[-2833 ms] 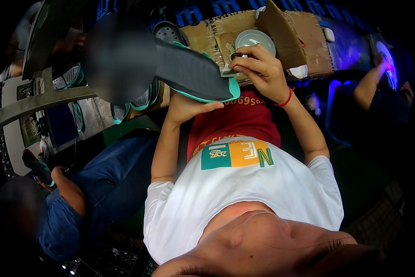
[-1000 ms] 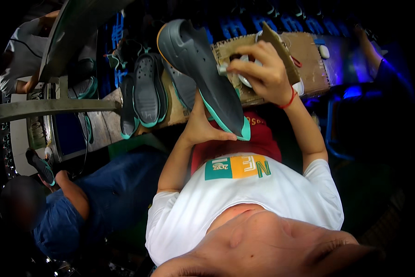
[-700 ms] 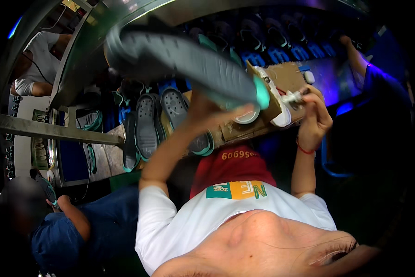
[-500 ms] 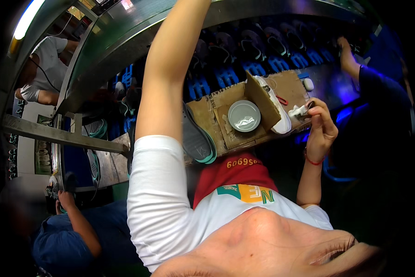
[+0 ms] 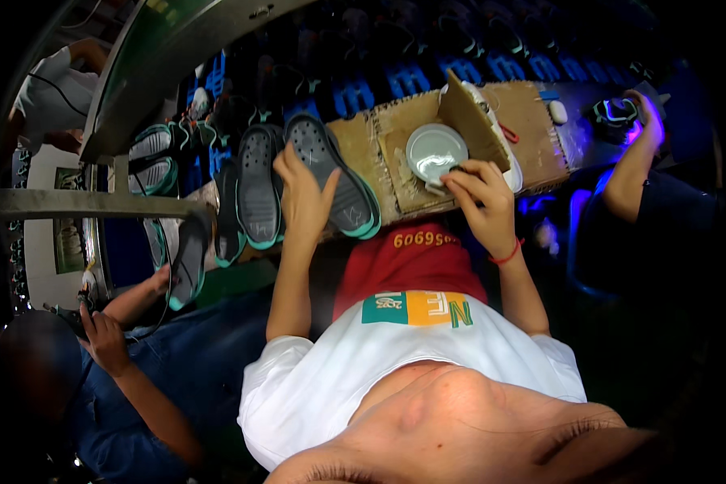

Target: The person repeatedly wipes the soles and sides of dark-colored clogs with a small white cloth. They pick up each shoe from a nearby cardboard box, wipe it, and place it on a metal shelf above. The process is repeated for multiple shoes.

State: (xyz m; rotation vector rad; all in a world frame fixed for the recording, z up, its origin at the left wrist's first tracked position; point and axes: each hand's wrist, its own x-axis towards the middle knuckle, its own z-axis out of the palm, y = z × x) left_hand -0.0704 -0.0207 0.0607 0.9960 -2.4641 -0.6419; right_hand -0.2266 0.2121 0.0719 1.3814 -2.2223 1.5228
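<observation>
My left hand [image 5: 302, 194] lies across the left edge of a dark grey shoe sole [image 5: 351, 202] with a teal rim, its thumb spread away from the fingers. Another grey sole with holes [image 5: 258, 181] sits just left of that hand. Between the fingertips of my right hand [image 5: 488, 198] is a small brush [image 5: 435, 188] with a pale tip and dark handle, mostly hidden by the fingers. Its tip is at the near rim of a round white bowl [image 5: 418, 145] that contains a whitish, shiny liquid.
The bowl stands in a cardboard tray with an upright flap [image 5: 469, 121]; a white shoe part [image 5: 514, 173] is behind it. Dark shoes on blue racks [image 5: 411, 79] line the far side. Co-workers' hands are at left [image 5: 108, 343] and right [image 5: 647, 117]. A metal bar [image 5: 96, 203] crosses the left.
My left arm has come back from far forward, and its hand is now at the grey sole. My right hand has moved left with the brush, to the bowl. The view has shifted.
</observation>
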